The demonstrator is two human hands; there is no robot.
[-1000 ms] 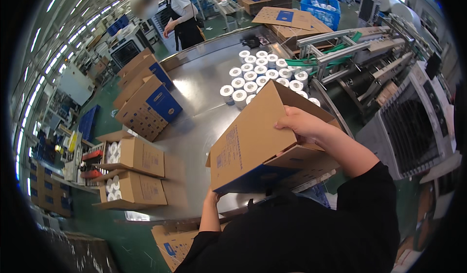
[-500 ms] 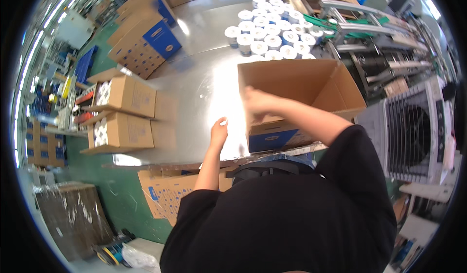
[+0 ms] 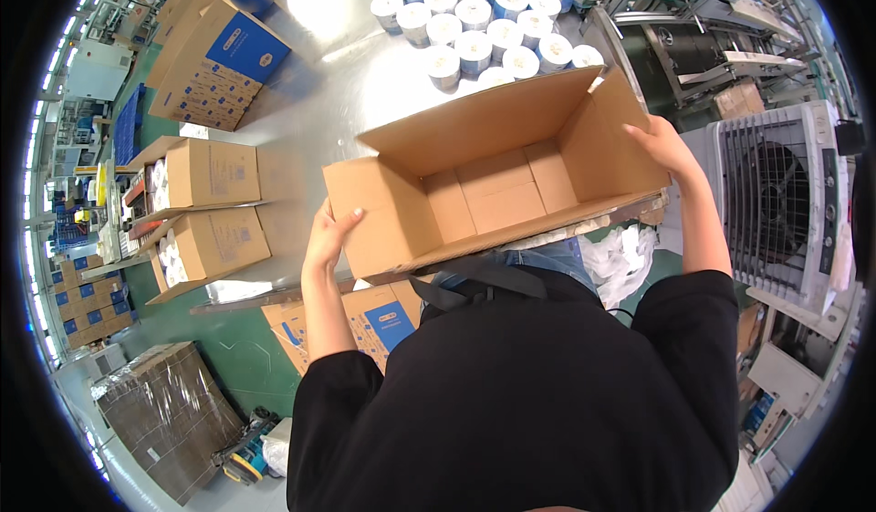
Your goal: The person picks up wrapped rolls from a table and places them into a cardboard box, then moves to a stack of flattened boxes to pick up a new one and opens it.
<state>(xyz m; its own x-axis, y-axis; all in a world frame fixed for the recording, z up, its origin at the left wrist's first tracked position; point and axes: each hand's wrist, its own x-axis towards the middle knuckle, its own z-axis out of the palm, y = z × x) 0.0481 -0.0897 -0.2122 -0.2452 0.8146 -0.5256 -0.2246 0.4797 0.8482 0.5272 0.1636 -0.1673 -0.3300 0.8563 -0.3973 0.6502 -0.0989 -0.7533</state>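
Observation:
An open-topped cardboard box (image 3: 484, 133) stands in front of me at the near edge of the metal table, with nothing inside on its bare bottom. My left hand (image 3: 327, 238) grips the upper edge of its left end, thumb on the inner face and fingers hidden behind. At the opposite end, my right hand (image 3: 664, 145) holds the top edge of the right end panel, fingertips showing on the inner side. Just beyond the box's far wall stand several white round rolls (image 3: 474, 48) with bluish sides, grouped together.
On the left, two open cartons (image 3: 217, 174) hold white rolls. Folded printed cardboard (image 3: 228, 60) stands farther back on the metal table (image 3: 306, 138). A grey fan unit (image 3: 771, 202) is at the right, below conveyor framing (image 3: 693, 10). Flattened cartons (image 3: 374, 316) lean under the table's front edge.
My right hand has gone from the box's left side to its right end. My left hand, earlier apart from the box, now grips its left end. The box sits farther left and tilted.

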